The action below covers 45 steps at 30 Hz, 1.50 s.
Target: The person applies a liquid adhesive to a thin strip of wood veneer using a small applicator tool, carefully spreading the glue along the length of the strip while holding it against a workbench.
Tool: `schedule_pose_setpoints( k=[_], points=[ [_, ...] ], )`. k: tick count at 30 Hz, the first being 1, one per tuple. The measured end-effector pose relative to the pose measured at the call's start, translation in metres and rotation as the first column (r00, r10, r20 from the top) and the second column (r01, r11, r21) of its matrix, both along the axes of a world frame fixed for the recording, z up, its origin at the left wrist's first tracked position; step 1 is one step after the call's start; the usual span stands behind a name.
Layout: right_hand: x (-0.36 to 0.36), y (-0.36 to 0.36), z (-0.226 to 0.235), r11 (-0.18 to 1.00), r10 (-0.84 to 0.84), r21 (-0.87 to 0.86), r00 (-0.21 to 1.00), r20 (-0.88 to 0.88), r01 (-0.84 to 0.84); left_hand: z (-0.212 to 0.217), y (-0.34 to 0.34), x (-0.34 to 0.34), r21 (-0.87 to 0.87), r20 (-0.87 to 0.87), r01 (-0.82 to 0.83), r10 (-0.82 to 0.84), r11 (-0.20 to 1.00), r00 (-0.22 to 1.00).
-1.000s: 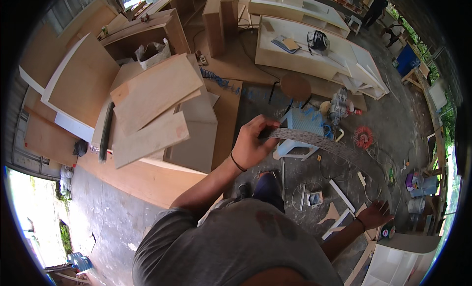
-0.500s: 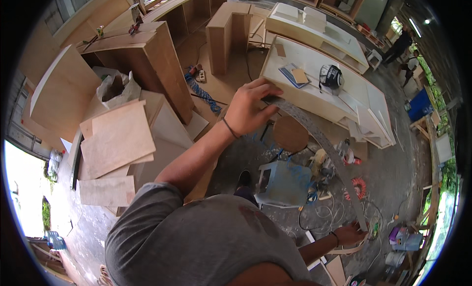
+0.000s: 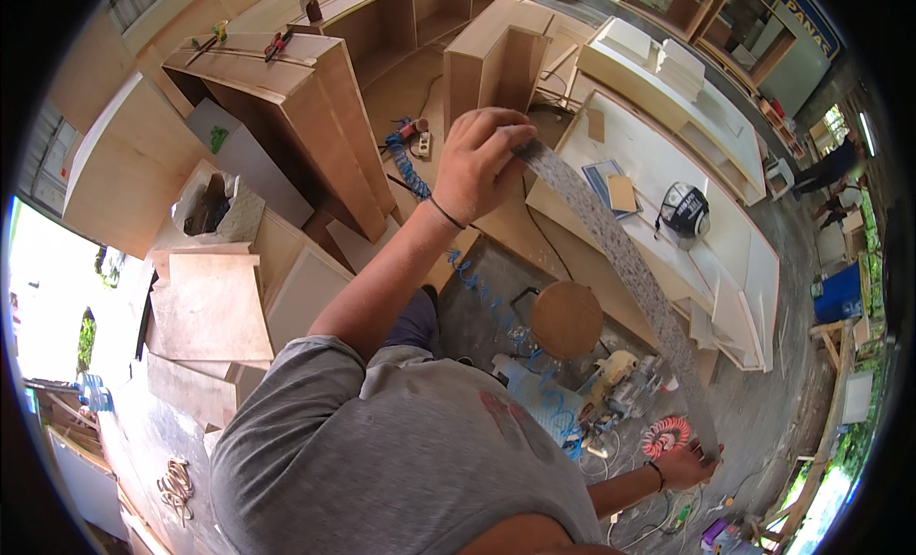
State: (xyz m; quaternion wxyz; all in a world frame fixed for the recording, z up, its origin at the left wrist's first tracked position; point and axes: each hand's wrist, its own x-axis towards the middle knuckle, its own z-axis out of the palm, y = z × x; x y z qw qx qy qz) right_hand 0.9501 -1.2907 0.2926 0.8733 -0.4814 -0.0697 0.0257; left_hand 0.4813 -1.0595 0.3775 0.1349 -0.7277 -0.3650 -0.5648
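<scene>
A long, thin, flexible strip (image 3: pixel 611 232) with a grey speckled face stretches between my two hands in a gentle bow. My left hand (image 3: pixel 480 162) is raised, its thumb and fingers pinched on the upper end. At the lower right, my right hand (image 3: pixel 685 466) grips the other end, its fingers partly hidden. Beneath the strip stand a stool with a round brown seat (image 3: pixel 567 319) and a pale blue plastic stool (image 3: pixel 539 395). Behind its middle lies a long white-faced cabinet (image 3: pixel 649 159).
A black and white cap (image 3: pixel 683 211) rests on the cabinet. Wooden cabinet carcasses (image 3: pixel 329 125) and board offcuts (image 3: pixel 210 307) crowd the left. Power tools (image 3: pixel 620 383), a red coiled hose (image 3: pixel 665 437) and cables lie on the floor. Another person (image 3: pixel 830 164) is far right.
The view has shifted, and the strip now shows more of its speckled face. Both hands still hold its ends. My left hand appears slightly higher in view.
</scene>
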Motion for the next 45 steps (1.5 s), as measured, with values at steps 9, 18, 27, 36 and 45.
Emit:
schedule_pose_setpoints(
  k=[9,18,27,36,45],
  points=[
    [-0.038,0.134,0.011,1.0,-0.018,0.016,0.996,0.085,0.016,-0.042,0.144,-0.061,-0.12,0.108,0.066,-0.053,0.991,0.993],
    [-0.141,0.337,0.102,0.992,0.121,0.012,0.983,0.141,-0.124,-0.064,0.288,-0.149,-0.402,0.498,0.361,-0.13,0.841,0.857],
    [-0.184,0.465,0.129,0.953,0.266,0.122,0.959,0.095,-0.277,0.001,0.388,-0.237,-0.3,0.536,0.29,-0.091,0.909,0.84],
    [-0.254,0.607,0.088,0.936,0.314,0.109,0.933,0.174,-0.335,0.046,0.507,-0.306,-0.257,0.517,0.142,0.012,0.956,0.856],
    [-0.288,0.786,0.035,0.932,0.353,0.08,0.935,0.005,-0.353,0.046,0.638,-0.352,-0.349,0.295,-0.002,0.112,0.937,0.949]
  ],
)
